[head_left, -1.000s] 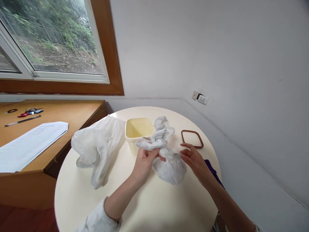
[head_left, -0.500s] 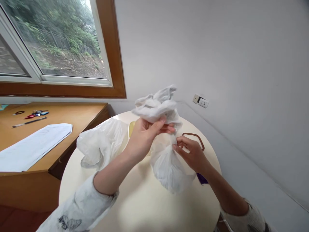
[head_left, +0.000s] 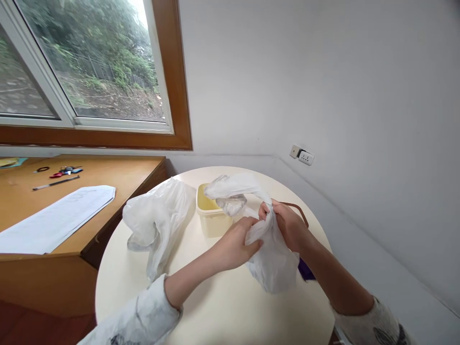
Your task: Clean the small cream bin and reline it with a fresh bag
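Note:
A white plastic bag hangs over the round table, its lower part rounded and its loose top flopping to the left. My right hand is closed around the bag's gathered neck. Just below and to the left, my left hand pinches the bag's side between thumb and fingers. Behind the flopped top stands a pale yellow square tub, open at the top. Another crumpled white plastic bag lies at the table's left. Whatever is inside either bag cannot be made out.
The round cream table stands against the wall. A brown handle-like loop and a dark purple item are partly hidden behind my right arm. On the wooden desk lie paper sheets, a pen and keys.
My left hand has moved from the bag's raised top down to its side. The top has dropped leftward, uncovering the yellow tub. My right hand now grips the neck more fully.

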Demonstrator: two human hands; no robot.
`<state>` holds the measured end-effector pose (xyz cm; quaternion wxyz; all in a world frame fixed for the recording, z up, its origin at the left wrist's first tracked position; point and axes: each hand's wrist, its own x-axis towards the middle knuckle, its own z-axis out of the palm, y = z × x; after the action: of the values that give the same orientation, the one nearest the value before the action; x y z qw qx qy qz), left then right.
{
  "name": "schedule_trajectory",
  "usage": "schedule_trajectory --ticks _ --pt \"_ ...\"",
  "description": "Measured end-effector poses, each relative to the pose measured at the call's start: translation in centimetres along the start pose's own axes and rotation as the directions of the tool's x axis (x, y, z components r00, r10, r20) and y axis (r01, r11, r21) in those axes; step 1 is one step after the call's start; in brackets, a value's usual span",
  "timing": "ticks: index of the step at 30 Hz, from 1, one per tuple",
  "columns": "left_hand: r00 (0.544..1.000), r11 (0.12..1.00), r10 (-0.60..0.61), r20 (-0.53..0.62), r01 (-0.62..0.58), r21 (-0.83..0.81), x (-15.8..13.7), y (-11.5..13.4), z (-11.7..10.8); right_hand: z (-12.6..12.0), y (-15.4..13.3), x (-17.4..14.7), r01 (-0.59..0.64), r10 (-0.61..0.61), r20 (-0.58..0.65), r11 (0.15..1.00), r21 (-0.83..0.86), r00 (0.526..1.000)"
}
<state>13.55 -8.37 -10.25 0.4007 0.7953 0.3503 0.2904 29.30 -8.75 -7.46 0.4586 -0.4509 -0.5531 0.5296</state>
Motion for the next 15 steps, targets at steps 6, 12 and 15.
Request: schedule_trajectory --ticks 6,12,15 --pt "0.989 0.97 0.151 -0.001 -0.147 0.194 0.3 1.0 -2.0 -0.6 -1.2 0.0 0.084 -0.084 -0.05 0.996 -0.009 0.995" --pt "0.93 0.919 0.337 -0.149 -0.289 0.269 3.5 4.7 -8.0 -0.7 -7.3 3.0 0.417 -0.411 -0.105 0.908 0.049 0.906" --pt "0.891 0.916 0.366 -0.27 -0.293 0.273 5.0 5.5 -11.5 0.1 -9.9 5.5 0.537 -0.534 -0.057 0.843 0.043 0.843"
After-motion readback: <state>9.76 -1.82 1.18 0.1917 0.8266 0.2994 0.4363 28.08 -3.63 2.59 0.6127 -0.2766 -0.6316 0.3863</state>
